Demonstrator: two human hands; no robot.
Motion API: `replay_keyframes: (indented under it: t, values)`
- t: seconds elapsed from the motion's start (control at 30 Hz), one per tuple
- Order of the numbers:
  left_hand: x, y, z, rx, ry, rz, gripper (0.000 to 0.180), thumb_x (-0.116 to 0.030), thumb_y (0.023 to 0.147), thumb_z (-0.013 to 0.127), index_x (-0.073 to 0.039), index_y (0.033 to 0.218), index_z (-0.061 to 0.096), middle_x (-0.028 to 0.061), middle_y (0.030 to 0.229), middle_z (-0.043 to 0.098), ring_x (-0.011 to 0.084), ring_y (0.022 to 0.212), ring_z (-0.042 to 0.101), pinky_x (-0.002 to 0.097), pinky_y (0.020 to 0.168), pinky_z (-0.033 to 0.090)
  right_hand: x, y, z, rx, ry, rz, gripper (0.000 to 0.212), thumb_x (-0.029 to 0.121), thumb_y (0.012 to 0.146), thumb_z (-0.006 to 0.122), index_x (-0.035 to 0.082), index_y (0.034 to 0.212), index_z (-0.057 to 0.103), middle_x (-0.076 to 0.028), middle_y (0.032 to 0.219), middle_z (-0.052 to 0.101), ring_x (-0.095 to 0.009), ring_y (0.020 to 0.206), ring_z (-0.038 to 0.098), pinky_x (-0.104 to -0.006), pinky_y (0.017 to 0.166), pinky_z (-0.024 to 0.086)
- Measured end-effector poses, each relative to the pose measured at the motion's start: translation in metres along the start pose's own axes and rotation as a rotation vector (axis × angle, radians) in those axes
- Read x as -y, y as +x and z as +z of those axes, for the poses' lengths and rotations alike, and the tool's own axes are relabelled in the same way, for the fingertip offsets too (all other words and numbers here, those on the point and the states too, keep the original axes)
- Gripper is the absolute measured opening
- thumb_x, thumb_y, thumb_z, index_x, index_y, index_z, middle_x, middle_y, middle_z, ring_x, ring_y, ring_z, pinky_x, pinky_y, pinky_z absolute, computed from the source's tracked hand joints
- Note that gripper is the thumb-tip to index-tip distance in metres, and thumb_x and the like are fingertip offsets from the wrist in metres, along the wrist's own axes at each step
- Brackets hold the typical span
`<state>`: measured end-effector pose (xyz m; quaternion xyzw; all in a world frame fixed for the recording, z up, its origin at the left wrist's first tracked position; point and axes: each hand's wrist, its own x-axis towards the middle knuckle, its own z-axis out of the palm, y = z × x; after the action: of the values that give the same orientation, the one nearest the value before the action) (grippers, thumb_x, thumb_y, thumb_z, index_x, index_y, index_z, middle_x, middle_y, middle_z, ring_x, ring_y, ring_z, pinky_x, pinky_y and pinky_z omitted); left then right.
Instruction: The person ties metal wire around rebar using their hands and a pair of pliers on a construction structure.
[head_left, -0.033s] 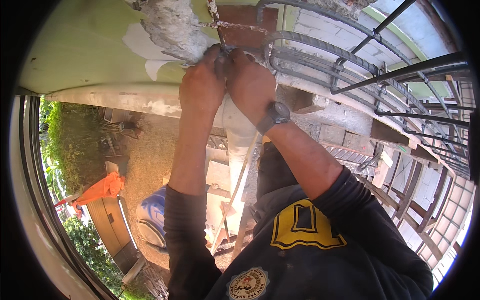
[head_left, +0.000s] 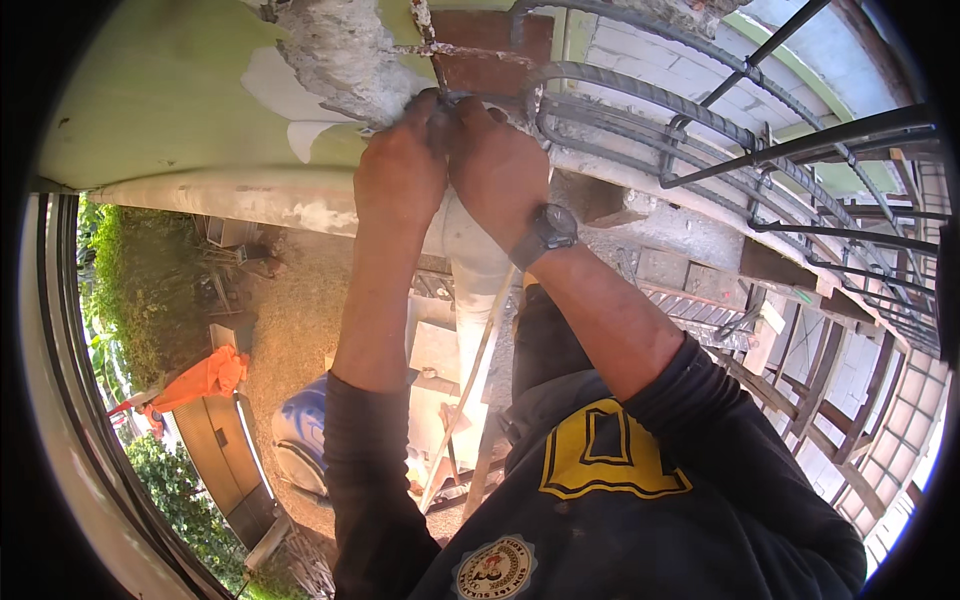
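My left hand (head_left: 402,165) and my right hand (head_left: 497,160) meet side by side at the broken edge of the green wall (head_left: 190,90). Fingers of both hands are curled and pressed together; whatever they pinch is hidden among the dark fingertips. Just above them, a rusty, paint-flecked steel bar (head_left: 423,20) comes down, crossed by a thinner rusty bar (head_left: 470,53). To the right of my right hand is the bent end of a ribbed steel rebar cage (head_left: 600,75). Rough grey concrete (head_left: 345,60) lies bare beside my left hand. A dark watch (head_left: 554,228) circles my right wrist.
The cage's bars and stirrups (head_left: 760,160) stretch off to the right. Far below lie sandy ground (head_left: 290,300), a blue drum-like container (head_left: 300,420) and an orange cloth (head_left: 205,378). Timber framing (head_left: 810,390) stands at lower right; a pale pole (head_left: 470,400) slants below my hands.
My hands and forearms have shifted very slightly to the left. The fingers stay closed together at the same spot.
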<state>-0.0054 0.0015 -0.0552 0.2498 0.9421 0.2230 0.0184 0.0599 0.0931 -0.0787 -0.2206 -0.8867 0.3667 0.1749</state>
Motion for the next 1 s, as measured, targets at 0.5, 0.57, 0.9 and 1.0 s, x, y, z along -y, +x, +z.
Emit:
replay_keyframes:
  t: [0.5, 0.57, 0.9, 1.0]
  values:
    - [-0.001, -0.009, 0.008, -0.108, -0.026, -0.034, 0.030, -0.029, 0.095, 0.055, -0.022, 0.124, 0.060, 0.0233, 0.084, 0.069, 0.0428, 0.082, 0.068, 0.0535, 0.071, 0.053, -0.032, 0.014, 0.007, -0.031, 0.022, -0.196, 0.014, 0.019, 0.092, 0.056, 0.005, 0.094, 0.059, -0.025, 0.073, 0.065, -0.046, 0.070, 0.065, -0.0528, 0.062, 0.053]
    - [0.001, -0.011, 0.005, -0.083, 0.011, -0.061, 0.030, -0.030, 0.094, 0.057, -0.022, 0.124, 0.060, 0.0223, 0.081, 0.069, 0.0426, 0.079, 0.068, 0.0530, 0.069, 0.054, -0.029, 0.012, 0.005, -0.028, 0.014, -0.180, 0.013, 0.020, 0.094, 0.055, 0.007, 0.095, 0.058, -0.022, 0.073, 0.065, -0.044, 0.068, 0.065, -0.0511, 0.059, 0.052]
    - [0.004, 0.002, -0.004, 0.087, -0.098, -0.088, 0.040, -0.021, 0.095, 0.056, -0.017, 0.135, 0.058, 0.0167, 0.063, 0.066, 0.0327, 0.062, 0.069, 0.0452, 0.063, 0.054, -0.021, 0.013, -0.006, 0.028, 0.049, -0.075, 0.016, 0.024, 0.096, 0.054, 0.010, 0.100, 0.060, -0.022, 0.080, 0.066, -0.044, 0.073, 0.065, -0.0515, 0.062, 0.051]
    - [0.004, 0.003, -0.008, 0.082, -0.046, -0.043, 0.038, -0.020, 0.095, 0.055, -0.019, 0.133, 0.060, 0.0165, 0.068, 0.068, 0.0337, 0.067, 0.069, 0.0457, 0.067, 0.054, -0.023, 0.013, 0.000, -0.088, 0.020, -0.175, 0.020, 0.025, 0.094, 0.056, 0.007, 0.101, 0.062, -0.022, 0.067, 0.065, -0.044, 0.063, 0.065, -0.0526, 0.056, 0.054]
